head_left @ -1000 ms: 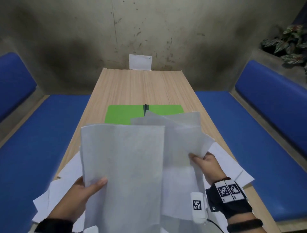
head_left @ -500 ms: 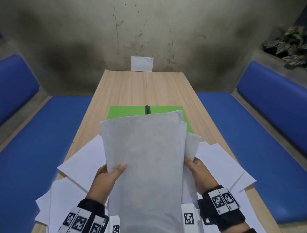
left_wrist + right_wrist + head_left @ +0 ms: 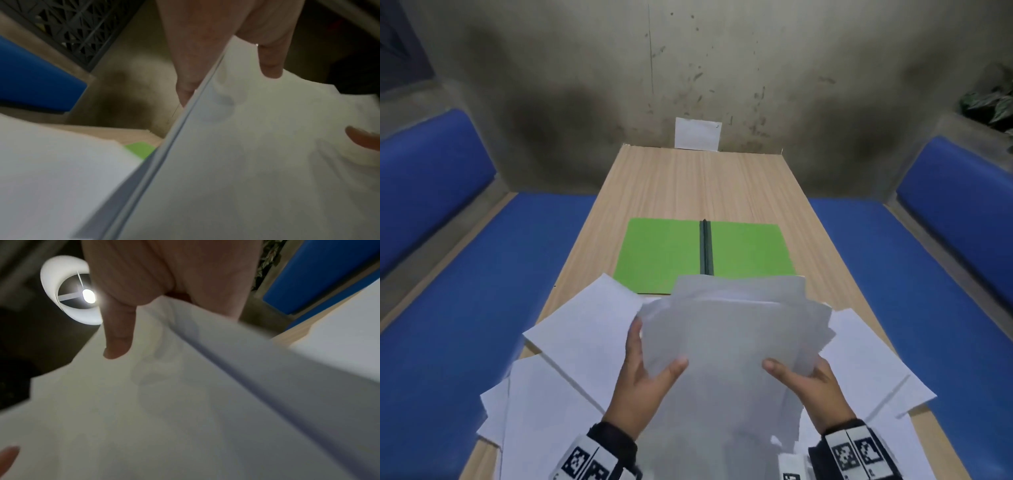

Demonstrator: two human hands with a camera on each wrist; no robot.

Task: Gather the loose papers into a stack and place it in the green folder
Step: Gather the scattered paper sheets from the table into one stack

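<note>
I hold a loose stack of white papers (image 3: 726,346) tilted up above the near end of the wooden table (image 3: 698,185). My left hand (image 3: 643,373) grips its left edge, thumb on top. My right hand (image 3: 804,380) grips the right edge the same way. The sheets are fanned and uneven at the top. The green folder (image 3: 664,255) lies open and flat beyond the stack, its dark spine (image 3: 705,246) in the middle. The left wrist view shows the stack's edge (image 3: 164,154) with fingers behind it; the right wrist view shows my thumb (image 3: 117,340) on the paper (image 3: 144,410).
More loose white sheets lie on the table to the left (image 3: 582,332) and right (image 3: 869,356) of the stack, some overhanging the edges. A white card (image 3: 698,133) leans on the wall at the far end. Blue benches (image 3: 465,308) flank the table.
Both hands have lowered the stack toward the table, uncovering most of the green folder. The right hand's sheets have joined the left hand's into one bundle, and my thumbs have shifted toward its middle.
</note>
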